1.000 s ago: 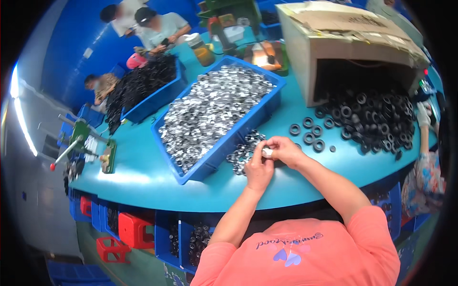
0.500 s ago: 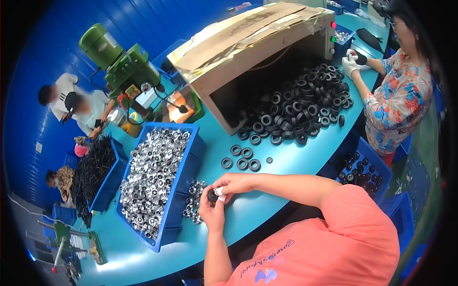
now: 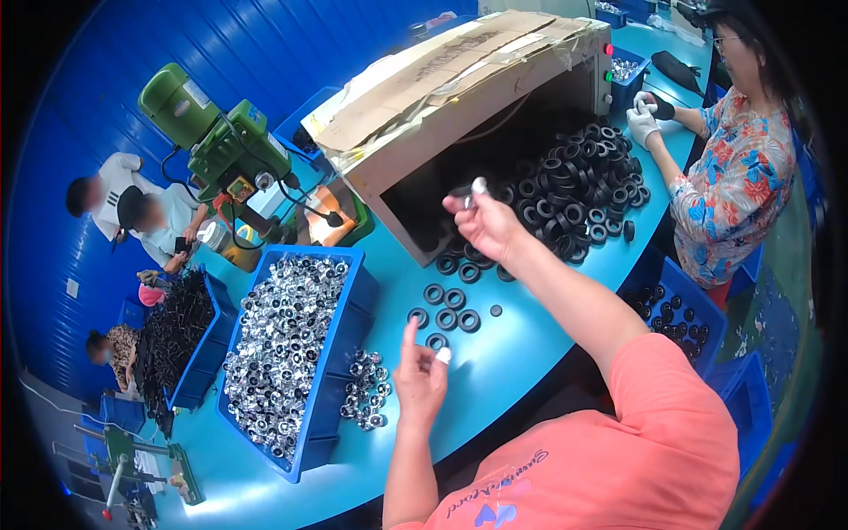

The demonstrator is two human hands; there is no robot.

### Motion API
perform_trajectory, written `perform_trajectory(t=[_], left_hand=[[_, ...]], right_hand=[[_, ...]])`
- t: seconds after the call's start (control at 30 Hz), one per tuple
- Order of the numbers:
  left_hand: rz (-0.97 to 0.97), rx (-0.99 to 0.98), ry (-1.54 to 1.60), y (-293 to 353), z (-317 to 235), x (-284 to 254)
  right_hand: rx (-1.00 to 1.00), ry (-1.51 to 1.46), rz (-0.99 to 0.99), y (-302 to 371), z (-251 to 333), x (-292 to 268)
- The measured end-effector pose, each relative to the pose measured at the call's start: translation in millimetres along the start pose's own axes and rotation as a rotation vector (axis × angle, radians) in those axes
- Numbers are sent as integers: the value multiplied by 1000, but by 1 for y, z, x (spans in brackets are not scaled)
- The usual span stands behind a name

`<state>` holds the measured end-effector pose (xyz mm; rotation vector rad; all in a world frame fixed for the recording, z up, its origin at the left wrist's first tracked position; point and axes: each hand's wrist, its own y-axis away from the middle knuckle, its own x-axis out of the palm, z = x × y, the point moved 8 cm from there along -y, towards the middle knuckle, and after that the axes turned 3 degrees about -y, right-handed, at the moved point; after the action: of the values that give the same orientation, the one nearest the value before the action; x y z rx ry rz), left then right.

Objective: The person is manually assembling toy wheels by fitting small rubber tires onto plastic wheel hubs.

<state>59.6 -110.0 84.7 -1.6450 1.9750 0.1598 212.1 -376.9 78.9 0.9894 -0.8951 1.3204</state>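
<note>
My right hand (image 3: 484,223) is raised in front of the box's dark opening, left of the pile. Its thumb has a white covering on the tip and pinches a small black ring (image 3: 461,191) against the fingers; the ring's details are blurred. My left hand (image 3: 420,382) is held above the table, index finger stretched out and thumb apart, with nothing in it. A white covering shows on that thumb too. Just beyond its fingertips lies a black ring (image 3: 437,342), close to several others (image 3: 446,319). A small black disc (image 3: 496,310) lies to their right.
A large pile of black rings (image 3: 565,190) spills from the cardboard-topped box (image 3: 459,79). Left stands a blue bin (image 3: 340,327) of shiny metal parts, with loose ones (image 3: 367,389) beside it. Beyond are a green drill press (image 3: 221,141) and, at right, a white-gloved co-worker (image 3: 733,177).
My hands were together around a black round piece and have separated. The right moved up and away toward the pile; the left opened. One more ring now lies by the loose rings.
</note>
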Motion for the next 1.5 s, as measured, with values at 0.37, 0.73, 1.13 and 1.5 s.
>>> perform_trajectory(t=[0.37,0.73,1.13,1.5], left_hand=[[5,111,-32,4,14,30],[106,246,-167,2,3,42],[193,318,-220,6,-4,47],[155,283,-171,5,-3,40]], right_hand=[[-13,1039,48,-78,-27,21],[-565,2372,312,-215,-84,60],[-642,2510,305,-220,-88,68],[-903,2304,372,-179,-57,104]])
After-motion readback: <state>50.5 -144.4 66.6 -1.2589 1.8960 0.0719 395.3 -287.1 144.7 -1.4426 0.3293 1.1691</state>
